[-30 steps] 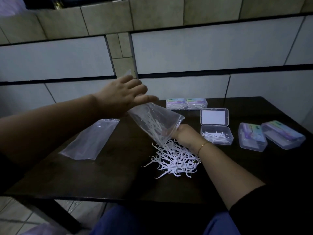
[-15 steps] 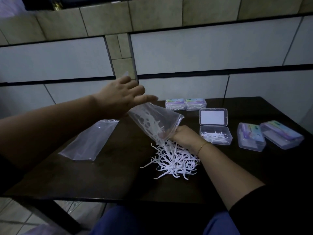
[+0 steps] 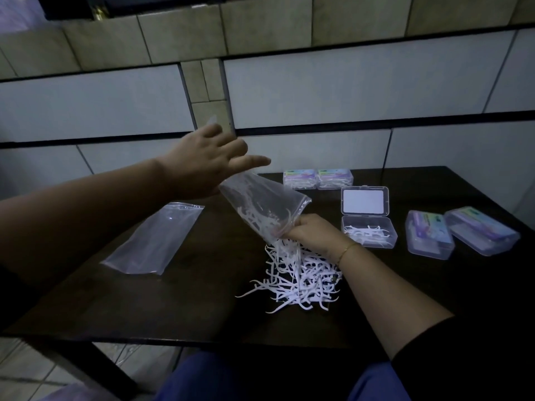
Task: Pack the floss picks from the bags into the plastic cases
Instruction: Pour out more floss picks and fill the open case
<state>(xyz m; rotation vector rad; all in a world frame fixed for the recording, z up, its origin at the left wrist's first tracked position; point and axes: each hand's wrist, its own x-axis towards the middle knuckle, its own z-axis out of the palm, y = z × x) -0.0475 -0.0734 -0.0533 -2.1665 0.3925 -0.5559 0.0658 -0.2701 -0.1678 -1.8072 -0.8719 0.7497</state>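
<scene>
Low in the centre of the frame, white floss picks (image 3: 298, 276) lie heaped on the dark table (image 3: 179, 308). Above them the right hand (image 3: 311, 234) pinches the mouth of a tilted clear bag (image 3: 260, 209), the left hand (image 3: 207, 166) pinching its raised bottom. Right of centre sits an open case (image 3: 367, 231).

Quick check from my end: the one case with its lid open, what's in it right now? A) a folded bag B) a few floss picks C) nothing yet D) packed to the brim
B: the open case, lid tipped up behind it, holds only a few white picks on its floor, while most floss picks lie heaped on the table below the tilted bag.
</scene>
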